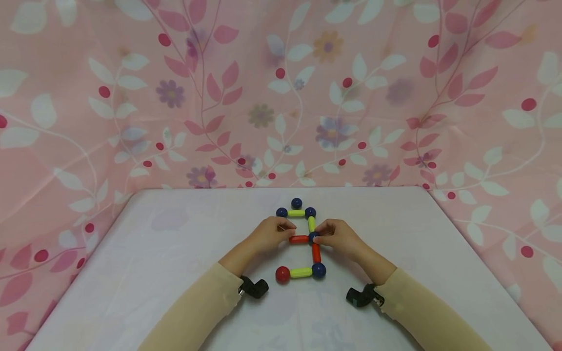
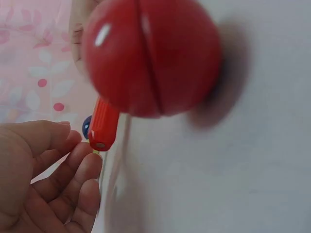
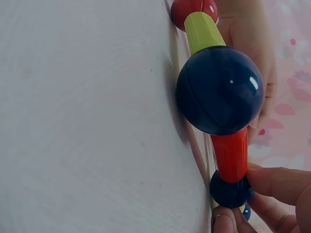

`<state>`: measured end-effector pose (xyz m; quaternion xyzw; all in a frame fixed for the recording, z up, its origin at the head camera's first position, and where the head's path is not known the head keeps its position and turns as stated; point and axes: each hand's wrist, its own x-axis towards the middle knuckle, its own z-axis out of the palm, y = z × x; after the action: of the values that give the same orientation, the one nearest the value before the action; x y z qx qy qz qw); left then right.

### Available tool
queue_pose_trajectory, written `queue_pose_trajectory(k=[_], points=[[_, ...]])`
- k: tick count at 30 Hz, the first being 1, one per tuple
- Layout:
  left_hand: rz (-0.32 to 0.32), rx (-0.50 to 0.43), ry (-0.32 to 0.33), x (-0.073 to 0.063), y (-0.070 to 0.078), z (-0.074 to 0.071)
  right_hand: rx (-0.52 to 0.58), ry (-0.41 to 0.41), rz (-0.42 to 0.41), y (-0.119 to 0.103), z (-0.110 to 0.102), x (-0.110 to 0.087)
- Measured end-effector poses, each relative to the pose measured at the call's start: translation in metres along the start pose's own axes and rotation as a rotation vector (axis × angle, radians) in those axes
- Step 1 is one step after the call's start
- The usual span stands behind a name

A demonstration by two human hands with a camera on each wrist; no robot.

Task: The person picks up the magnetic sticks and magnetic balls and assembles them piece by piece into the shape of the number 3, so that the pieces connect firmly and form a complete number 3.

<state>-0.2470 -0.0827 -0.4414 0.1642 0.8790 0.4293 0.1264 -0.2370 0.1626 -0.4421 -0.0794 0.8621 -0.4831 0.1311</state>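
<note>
My right hand point(image 1: 340, 237) pinches a dark blue ball point(image 3: 229, 191) between thumb and fingers. From that ball a red rod point(image 1: 298, 239) points left, its far end free. Beside this free end is my left hand point(image 1: 269, 235), its fingers loosely bent and nothing gripped in the left wrist view. A second red rod point(image 1: 316, 253) runs from the held ball to a near blue ball point(image 1: 318, 270). A yellow-green rod point(image 1: 301, 272) links that ball to a red ball point(image 1: 283, 274). Another yellow-green rod point(image 1: 311, 224) leads away to a far blue ball point(image 1: 310, 212).
Farther back, a yellow-green rod point(image 1: 296, 213) joins the far blue ball to a left blue ball point(image 1: 282, 212). One more blue ball point(image 1: 296, 203) lies behind it. The white-covered table point(image 1: 175, 302) meets a pink floral curtain point(image 1: 246, 97) at its back edge.
</note>
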Motion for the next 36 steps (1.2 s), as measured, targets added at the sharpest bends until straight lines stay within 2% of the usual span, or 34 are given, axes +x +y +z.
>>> queue_pose_trajectory(k=[6,12,18,27,30,32,36], points=[[0.026,0.014,0.074,0.013,0.006,-0.007,0.000,0.002,0.009,-0.001,0.000,0.001],[0.033,-0.060,0.163,0.027,0.015,-0.010,-0.004,0.002,0.006,-0.002,-0.001,0.000],[0.034,-0.102,0.249,0.041,0.017,-0.011,0.005,-0.003,0.014,-0.002,-0.001,0.001],[-0.019,-0.182,0.372,0.062,0.009,-0.007,0.002,-0.013,0.026,0.001,-0.001,0.003],[-0.049,-0.175,0.411,0.070,0.003,-0.004,0.003,-0.016,0.027,0.002,-0.001,0.004],[-0.073,-0.152,0.420,0.074,0.000,-0.001,0.002,-0.016,0.026,0.002,-0.001,0.004],[-0.101,-0.112,0.393,0.080,-0.003,0.003,-0.010,-0.012,0.021,0.002,-0.002,0.004]])
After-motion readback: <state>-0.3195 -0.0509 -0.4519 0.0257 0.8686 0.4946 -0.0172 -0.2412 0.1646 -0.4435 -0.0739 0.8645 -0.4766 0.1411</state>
